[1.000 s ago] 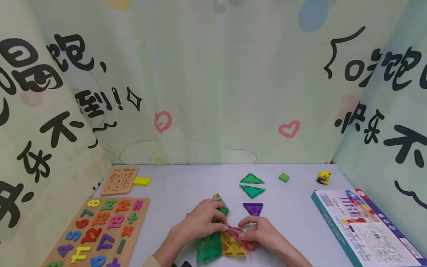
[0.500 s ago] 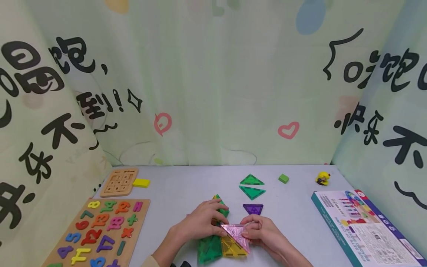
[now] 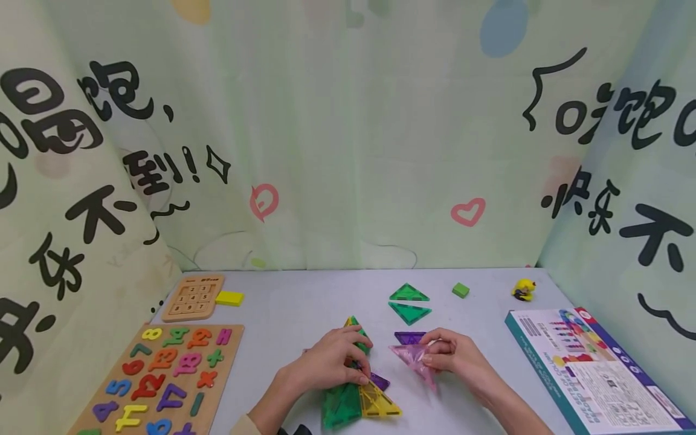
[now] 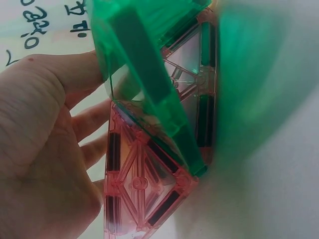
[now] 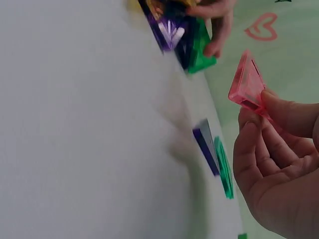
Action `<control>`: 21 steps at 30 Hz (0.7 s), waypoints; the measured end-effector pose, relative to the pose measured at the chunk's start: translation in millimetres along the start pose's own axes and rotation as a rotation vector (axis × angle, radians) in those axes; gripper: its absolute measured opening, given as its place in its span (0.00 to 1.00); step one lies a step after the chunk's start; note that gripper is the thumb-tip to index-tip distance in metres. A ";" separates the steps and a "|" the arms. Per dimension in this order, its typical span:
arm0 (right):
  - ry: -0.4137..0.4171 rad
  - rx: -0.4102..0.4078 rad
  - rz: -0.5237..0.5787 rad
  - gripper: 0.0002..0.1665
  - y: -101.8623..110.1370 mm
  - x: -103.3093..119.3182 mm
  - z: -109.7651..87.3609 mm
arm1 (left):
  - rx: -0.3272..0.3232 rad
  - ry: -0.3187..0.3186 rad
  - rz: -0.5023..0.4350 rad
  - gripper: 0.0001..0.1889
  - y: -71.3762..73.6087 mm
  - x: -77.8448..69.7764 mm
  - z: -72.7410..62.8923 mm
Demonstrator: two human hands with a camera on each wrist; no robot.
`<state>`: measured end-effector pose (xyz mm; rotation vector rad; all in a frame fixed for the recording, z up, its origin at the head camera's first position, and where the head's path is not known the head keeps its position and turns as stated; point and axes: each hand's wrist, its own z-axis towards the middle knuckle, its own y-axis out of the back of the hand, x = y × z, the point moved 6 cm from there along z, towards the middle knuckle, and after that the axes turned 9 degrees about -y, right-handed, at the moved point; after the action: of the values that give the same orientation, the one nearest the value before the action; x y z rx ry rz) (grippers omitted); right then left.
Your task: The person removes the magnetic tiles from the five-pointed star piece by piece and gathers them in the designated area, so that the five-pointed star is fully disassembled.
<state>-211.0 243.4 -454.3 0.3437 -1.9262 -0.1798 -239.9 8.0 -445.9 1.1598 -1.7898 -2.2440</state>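
Note:
My right hand pinches a pink triangular magnetic tile between thumb and fingers, clear of the table in the right wrist view. The left hand holds a small structure of joined magnetic tiles: a large green tile, a yellow triangle and a purple tile show around it. In the left wrist view, its fingers reach behind the green pieces and a pinkish-red triangle. A loose purple triangle lies just behind the pink tile, partly covered.
Two green triangles lie farther back, with a green cube and a yellow toy figure to their right. A number board, small wooden board and yellow block are left. A flat box lies right.
The right hand has drawn the pink tile off the structure and moved it right and slightly back, uncovering a purple tile behind the yellow triangle. My left hand stays on the structure.

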 end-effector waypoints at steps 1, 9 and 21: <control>0.000 -0.030 -0.017 0.20 9.0 -0.6 2.7 | -0.002 -0.005 0.003 0.02 -0.2 0.2 0.1; 0.074 -0.275 -0.249 0.17 83.2 -7.2 32.8 | -0.008 -0.022 0.000 0.02 -1.3 2.6 0.0; 0.075 -0.458 -0.504 0.16 118.1 -11.6 74.6 | -0.002 -0.019 -0.034 0.02 -2.6 1.8 0.0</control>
<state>-294.2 356.0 -458.5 0.5095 -1.6329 -0.9088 -240.1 8.0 -449.0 1.1812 -1.7873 -2.2823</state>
